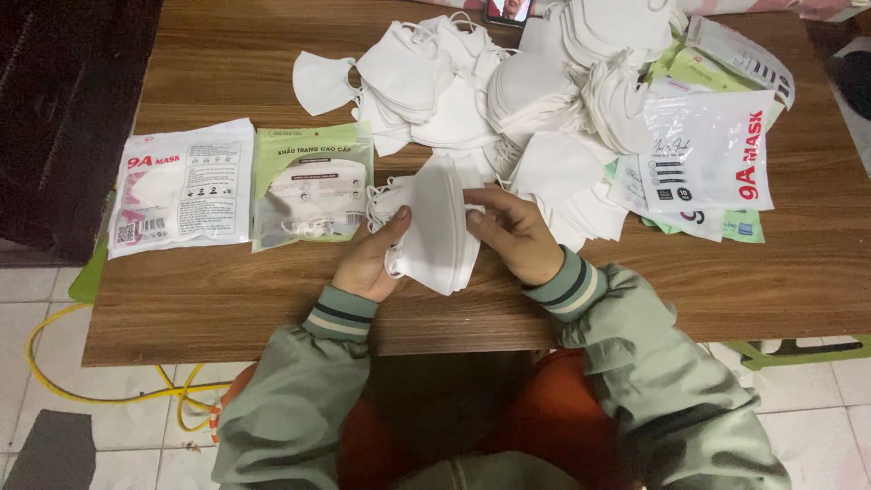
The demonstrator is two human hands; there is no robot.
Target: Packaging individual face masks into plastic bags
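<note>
Both my hands hold one stack of folded white face masks (pixel 437 227) upright just above the wooden table (pixel 227 308). My left hand (pixel 370 259) grips its left side with the thumb on top. My right hand (pixel 513 231) pinches its right edge. Ear loops stick out at the stack's left. A big loose heap of white masks (pixel 508 91) lies right behind my hands, spreading toward the table's far edge.
Two sealed mask packets lie at the left: a white one (pixel 183 186) and a green-and-white one (pixel 311 186). Empty printed bags (pixel 712 154) are piled at the right. A phone (pixel 508 11) sits at the far edge. A yellow cable (pixel 109 390) runs across the tiled floor.
</note>
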